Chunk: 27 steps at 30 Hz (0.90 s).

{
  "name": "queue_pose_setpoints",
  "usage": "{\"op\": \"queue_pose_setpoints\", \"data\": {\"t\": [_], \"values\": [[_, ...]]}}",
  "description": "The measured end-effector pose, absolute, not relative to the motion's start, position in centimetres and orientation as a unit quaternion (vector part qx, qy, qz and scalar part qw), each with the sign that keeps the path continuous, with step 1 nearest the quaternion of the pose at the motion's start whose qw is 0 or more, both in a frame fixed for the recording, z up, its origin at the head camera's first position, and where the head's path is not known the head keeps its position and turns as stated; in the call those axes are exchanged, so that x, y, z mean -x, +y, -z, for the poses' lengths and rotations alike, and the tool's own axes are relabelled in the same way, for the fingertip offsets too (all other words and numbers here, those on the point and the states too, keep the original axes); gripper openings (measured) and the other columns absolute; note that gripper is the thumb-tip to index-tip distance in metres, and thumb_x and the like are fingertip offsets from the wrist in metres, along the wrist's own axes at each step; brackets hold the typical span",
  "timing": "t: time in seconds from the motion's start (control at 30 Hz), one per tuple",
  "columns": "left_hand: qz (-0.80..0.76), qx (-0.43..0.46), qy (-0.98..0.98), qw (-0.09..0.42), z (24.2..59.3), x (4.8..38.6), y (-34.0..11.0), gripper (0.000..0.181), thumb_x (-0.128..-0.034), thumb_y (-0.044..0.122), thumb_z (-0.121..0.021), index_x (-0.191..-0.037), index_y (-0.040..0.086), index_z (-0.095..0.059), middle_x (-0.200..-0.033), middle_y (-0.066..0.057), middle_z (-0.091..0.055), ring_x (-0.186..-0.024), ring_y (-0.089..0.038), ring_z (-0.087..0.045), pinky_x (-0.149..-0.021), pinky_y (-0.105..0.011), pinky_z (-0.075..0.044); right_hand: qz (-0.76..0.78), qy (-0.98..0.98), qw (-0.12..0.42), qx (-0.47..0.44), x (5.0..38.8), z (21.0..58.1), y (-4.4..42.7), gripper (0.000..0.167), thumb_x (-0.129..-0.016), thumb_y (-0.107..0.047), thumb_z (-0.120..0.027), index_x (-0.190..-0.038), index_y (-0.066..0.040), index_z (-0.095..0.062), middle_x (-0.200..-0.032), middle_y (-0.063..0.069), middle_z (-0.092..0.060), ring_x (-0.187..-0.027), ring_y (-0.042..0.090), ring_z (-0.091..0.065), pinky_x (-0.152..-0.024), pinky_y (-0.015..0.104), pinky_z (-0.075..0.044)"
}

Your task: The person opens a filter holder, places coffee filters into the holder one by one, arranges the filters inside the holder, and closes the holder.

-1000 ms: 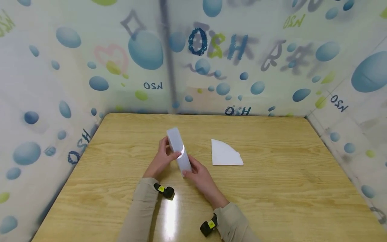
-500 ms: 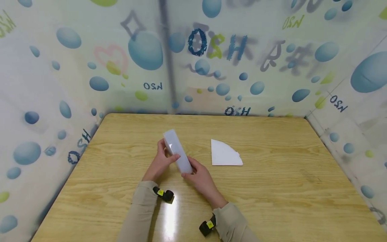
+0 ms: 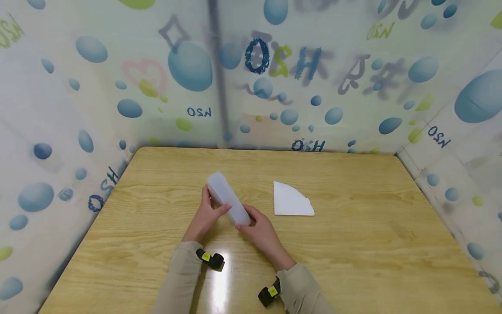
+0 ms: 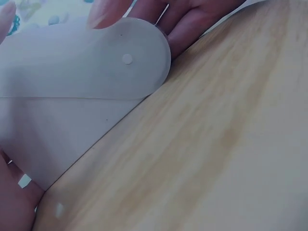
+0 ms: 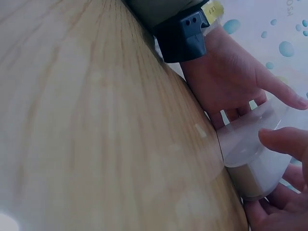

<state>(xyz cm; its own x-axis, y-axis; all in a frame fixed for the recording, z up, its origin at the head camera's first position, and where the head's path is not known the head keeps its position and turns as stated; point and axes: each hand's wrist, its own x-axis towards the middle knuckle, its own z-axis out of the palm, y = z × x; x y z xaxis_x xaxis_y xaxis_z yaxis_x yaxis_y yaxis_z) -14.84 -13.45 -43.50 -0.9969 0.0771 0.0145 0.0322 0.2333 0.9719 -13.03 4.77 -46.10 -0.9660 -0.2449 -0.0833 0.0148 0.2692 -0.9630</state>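
Note:
Both hands hold a long white translucent plastic case, left of the table's middle. It lies slanted, its far end pointing to the left. The left hand grips its left side, thumb over the upper face. At the near end the right hand grips it between thumb and fingers. In the left wrist view the case has a rounded end with a small round pivot, lapping over a straight-edged lower part. In the right wrist view the right thumb presses its side. Its underside is hidden.
A quarter-round white paper piece lies flat to the right of the hands. The wooden table meets patterned curtain walls at the back and sides. Black cameras are strapped to both wrists.
The far end of the case has swung left and slightly toward the person, the left hand moving back with it. The right hand stays nearly in place. The paper has not moved.

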Motion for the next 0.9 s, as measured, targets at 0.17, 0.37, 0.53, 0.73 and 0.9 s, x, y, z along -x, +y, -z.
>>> {"op": "queue_pose_setpoints", "data": {"t": [0.17, 0.37, 0.53, 0.73, 0.9], "values": [[-0.617, -0.02, 0.787, 0.024, 43.4, 14.0, -13.7, 0.083, -0.0802, 0.025, -0.067, -0.139, 0.015, -0.01, -0.133, -0.015, -0.031, -0.123, -0.026, -0.028, -0.101, -0.043, -0.019, 0.611, 0.781, 0.113, 0.066, 13.0, 46.3, 4.7, 0.055, -0.076, -0.029, -0.07, -0.126, -0.021, -0.049, -0.123, 0.001, -0.052, -0.106, 0.016, -0.051, -0.087, 0.036, -0.041], [-0.624, -0.012, 0.781, 0.016, 43.7, 13.5, -13.9, 0.081, -0.0799, 0.024, -0.068, -0.138, 0.012, -0.012, -0.132, -0.015, -0.032, -0.123, -0.025, -0.027, -0.101, -0.044, -0.017, 0.613, 0.778, 0.121, 0.069, 13.1, 46.2, 4.8, 0.052, -0.076, -0.032, -0.07, -0.124, -0.02, -0.052, -0.121, 0.0, -0.053, -0.105, 0.016, -0.051, -0.087, 0.036, -0.041], [-0.63, -0.01, 0.776, 0.007, 45.3, 13.8, -14.4, 0.078, -0.0772, 0.027, -0.071, -0.135, 0.016, -0.018, -0.128, -0.01, -0.036, -0.121, -0.022, -0.03, -0.101, -0.041, -0.018, 0.615, 0.772, 0.136, 0.083, 12.7, 44.6, 5.2, 0.048, -0.078, -0.028, -0.069, -0.122, -0.017, -0.053, -0.121, 0.002, -0.053, -0.104, 0.019, -0.05, -0.086, 0.04, -0.041], [-0.616, -0.012, 0.788, 0.003, 46.3, 13.5, -14.7, 0.084, -0.0733, 0.036, -0.073, -0.135, 0.018, -0.018, -0.126, -0.008, -0.036, -0.119, -0.021, -0.031, -0.1, -0.042, -0.02, 0.618, 0.766, 0.153, 0.091, 12.2, 43.3, 5.5, 0.046, -0.08, -0.027, -0.067, -0.122, -0.016, -0.053, -0.119, 0.003, -0.054, -0.103, 0.02, -0.051, -0.084, 0.038, -0.042], [-0.614, -0.011, 0.789, 0.001, 46.3, 13.2, -15.1, 0.083, -0.0715, 0.038, -0.074, -0.134, 0.022, -0.021, -0.124, -0.005, -0.039, -0.118, -0.021, -0.034, -0.099, -0.043, -0.022, 0.618, 0.765, 0.152, 0.098, 13.0, 45.4, 5.6, 0.047, -0.078, -0.037, -0.068, -0.121, -0.023, -0.054, -0.117, -0.002, -0.054, -0.101, 0.015, -0.052, -0.081, 0.034, -0.044]]}}
